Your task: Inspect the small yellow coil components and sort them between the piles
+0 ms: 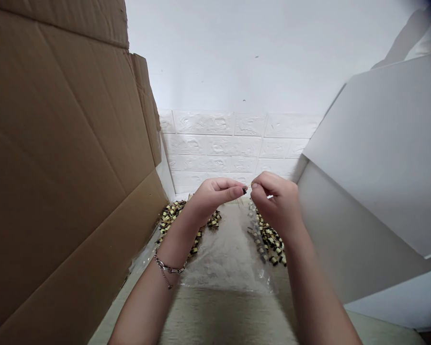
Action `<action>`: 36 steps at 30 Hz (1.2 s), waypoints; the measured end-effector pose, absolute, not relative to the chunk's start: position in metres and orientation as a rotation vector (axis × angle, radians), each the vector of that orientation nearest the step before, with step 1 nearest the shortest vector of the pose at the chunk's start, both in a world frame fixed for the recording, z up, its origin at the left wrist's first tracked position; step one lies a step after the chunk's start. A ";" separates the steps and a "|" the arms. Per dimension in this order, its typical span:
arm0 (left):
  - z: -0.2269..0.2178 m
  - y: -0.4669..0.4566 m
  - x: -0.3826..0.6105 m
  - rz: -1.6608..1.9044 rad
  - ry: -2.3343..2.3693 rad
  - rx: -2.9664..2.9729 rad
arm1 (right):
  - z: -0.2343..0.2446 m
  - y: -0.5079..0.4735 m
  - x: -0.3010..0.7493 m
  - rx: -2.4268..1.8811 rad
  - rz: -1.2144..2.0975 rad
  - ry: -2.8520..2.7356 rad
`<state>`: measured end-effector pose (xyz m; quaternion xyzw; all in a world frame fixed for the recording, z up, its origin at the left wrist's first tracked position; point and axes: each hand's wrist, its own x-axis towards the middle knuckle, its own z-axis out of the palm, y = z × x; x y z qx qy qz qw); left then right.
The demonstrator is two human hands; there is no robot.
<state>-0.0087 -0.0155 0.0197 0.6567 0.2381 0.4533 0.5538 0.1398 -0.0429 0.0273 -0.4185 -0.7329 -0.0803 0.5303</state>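
My left hand point(215, 194) is raised over the table, its fingers pinched on a tiny dark part point(244, 190) at the fingertips. My right hand point(275, 199) meets it from the right, fingers curled and pinched at the same small part; what it grips there is too small to name. Below the hands lies a clear plastic sheet point(226, 254). A pile of small black-and-yellow parts point(172, 215) lies at the left under my left wrist, and a second pile point(271, 239) lies at the right under my right hand. A bracelet point(168, 268) is on my left wrist.
A tall brown cardboard panel point(64, 158) stands close on the left. A white board point(377, 158) leans on the right. A white brick-pattern wall point(233, 143) closes the back. The table top point(222, 311) is beige.
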 end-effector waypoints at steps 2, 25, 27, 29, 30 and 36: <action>0.019 -0.015 -0.009 1.045 0.568 1.559 | 0.027 -0.043 0.140 -0.997 -0.206 -1.757; 0.019 -0.012 -0.013 0.940 0.573 1.604 | 0.027 -0.038 0.141 -1.008 0.004 -1.874; 0.019 -0.012 -0.013 0.943 0.586 1.616 | 0.028 -0.038 0.141 -1.022 0.042 -1.887; 0.020 -0.013 -0.013 0.949 0.600 1.617 | 0.028 -0.038 0.142 -1.038 0.084 -1.899; 0.020 -0.013 -0.014 0.955 0.602 1.612 | 0.028 -0.038 0.143 -1.043 0.105 -1.904; 0.020 -0.014 -0.013 0.989 0.558 1.552 | 0.026 -0.038 0.143 -1.024 0.154 -1.905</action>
